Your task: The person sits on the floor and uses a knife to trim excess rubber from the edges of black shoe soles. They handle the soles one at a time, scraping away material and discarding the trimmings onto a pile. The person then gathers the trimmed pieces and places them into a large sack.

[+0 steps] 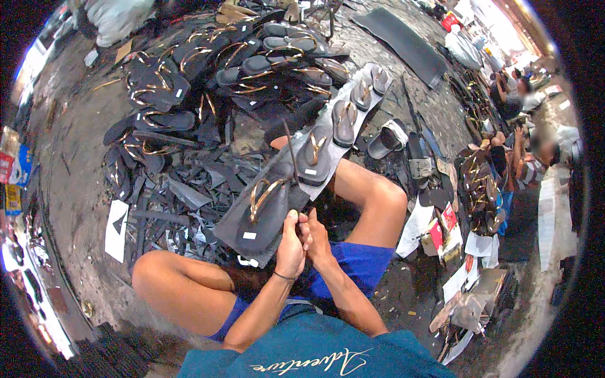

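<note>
My left hand (290, 247) is closed, its thumb and fingers beside the nearest sandal's edge. Against its fingers rests my right hand (319, 238), also closed; whatever the two pinch between them is hidden. Just beyond the hands lies a dark sheet (230, 217) bearing a black thong sandal (268, 200) with gold straps and a small white label. A second sandal (314, 157) follows it, with several more in a row farther up the strip. A thin pointed dark blade (290, 148) slants between the first two sandals; I cannot tell whether a hand holds it.
Black offcuts (183, 192) litter the ground left of the sheet, with a heap of gold-strapped sandals (252, 63) beyond. A loose slipper (386, 140) lies right of the row. Papers and scraps (450, 246) spread past my right knee. Other people (523, 151) sit at far right.
</note>
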`<state>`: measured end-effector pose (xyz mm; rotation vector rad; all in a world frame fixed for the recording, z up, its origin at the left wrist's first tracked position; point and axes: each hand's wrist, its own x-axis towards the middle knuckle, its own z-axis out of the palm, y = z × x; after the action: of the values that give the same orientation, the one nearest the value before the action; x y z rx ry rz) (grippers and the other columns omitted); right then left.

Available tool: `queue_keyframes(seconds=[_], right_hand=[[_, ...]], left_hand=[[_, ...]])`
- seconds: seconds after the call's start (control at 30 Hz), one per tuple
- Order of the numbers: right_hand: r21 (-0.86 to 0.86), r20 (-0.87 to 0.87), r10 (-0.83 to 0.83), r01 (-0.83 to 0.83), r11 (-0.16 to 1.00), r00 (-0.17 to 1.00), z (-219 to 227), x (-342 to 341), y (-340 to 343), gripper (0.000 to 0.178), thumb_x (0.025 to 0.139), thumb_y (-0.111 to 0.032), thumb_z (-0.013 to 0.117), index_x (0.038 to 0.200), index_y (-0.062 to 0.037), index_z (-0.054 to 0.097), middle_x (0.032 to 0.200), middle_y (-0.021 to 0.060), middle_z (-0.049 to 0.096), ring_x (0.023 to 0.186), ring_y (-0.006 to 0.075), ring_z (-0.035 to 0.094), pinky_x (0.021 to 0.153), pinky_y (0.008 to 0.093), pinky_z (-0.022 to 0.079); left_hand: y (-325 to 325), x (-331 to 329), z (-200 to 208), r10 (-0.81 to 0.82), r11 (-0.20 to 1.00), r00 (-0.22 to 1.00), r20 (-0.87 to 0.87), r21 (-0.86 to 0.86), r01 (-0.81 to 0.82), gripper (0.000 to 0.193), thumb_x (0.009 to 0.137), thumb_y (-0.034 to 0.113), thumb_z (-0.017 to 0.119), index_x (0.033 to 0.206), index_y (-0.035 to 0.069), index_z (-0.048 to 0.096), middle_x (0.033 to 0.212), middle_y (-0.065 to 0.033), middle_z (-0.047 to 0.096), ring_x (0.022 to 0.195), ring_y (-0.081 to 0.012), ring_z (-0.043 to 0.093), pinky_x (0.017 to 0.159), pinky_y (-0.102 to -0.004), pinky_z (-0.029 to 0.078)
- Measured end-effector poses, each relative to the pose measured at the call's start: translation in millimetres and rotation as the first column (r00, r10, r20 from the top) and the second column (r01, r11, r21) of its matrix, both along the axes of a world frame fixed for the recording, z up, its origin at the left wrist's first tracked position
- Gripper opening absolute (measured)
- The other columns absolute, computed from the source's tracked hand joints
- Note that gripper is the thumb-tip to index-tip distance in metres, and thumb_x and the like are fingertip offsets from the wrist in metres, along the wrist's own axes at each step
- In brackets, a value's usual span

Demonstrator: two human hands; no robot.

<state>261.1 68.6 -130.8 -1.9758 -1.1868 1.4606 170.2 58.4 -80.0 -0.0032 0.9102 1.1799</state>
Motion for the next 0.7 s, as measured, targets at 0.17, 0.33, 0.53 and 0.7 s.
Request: queue_keyframes(seconds=[0.17,0.33,0.53,0.7], right_hand=[[0.253,0.171,-0.039,-0.005,0.967,0.985,-28,-5,-7,0.038,0.088,-0.041,0.056,0.092,-0.0037,0.059,0.085,0.0206,0.068,0.083,0.0391,0.068,0.068,0.05,0.051],[0.239,0.119,-0.016,-0.013,0.971,0.993,-27,-9,15,0.035,0.083,-0.035,0.062,0.098,-0.0041,0.062,0.083,0.0138,0.069,0.074,0.0312,0.068,0.063,0.043,0.052],[0.299,-0.191,0.1,-0.039,0.953,0.977,-55,20,40,0.03,0.086,-0.037,0.06,0.098,-0.0096,0.064,0.074,0.0027,0.062,0.058,0.0168,0.055,0.051,0.0348,0.045],[0.315,-0.847,0.322,-0.087,0.945,0.424,12,-10,120,0.034,0.09,-0.047,0.054,0.087,-0.0123,0.057,0.067,0.0,0.056,0.05,0.0125,0.05,0.043,0.0288,0.04]], left_hand=[[-3,7,12,-0.027,0.998,0.999,-0.046,-0.053,0.025,0.033,0.102,0.043,0.046,0.097,0.011,0.054,0.065,0.0052,0.045,0.05,-0.0066,0.038,0.045,-0.0228,0.03],[2,5,8,-0.006,0.999,0.997,-0.074,-0.055,0.002,0.035,0.102,0.044,0.044,0.095,0.01,0.053,0.062,0.0043,0.042,0.049,-0.0076,0.036,0.044,-0.0236,0.028],[-7,0,16,-0.088,0.994,0.99,-0.11,0.056,0.094,0.031,0.103,0.038,0.045,0.088,0.012,0.052,0.06,0.005,0.037,0.048,-0.0072,0.031,0.042,-0.0231,0.026],[-66,-71,87,-0.076,0.996,0.91,-0.407,0.014,0.089,0.025,0.1,0.022,0.042,0.079,0.013,0.053,0.068,0.0016,0.049,0.053,-0.0103,0.043,0.043,-0.0255,0.034]])
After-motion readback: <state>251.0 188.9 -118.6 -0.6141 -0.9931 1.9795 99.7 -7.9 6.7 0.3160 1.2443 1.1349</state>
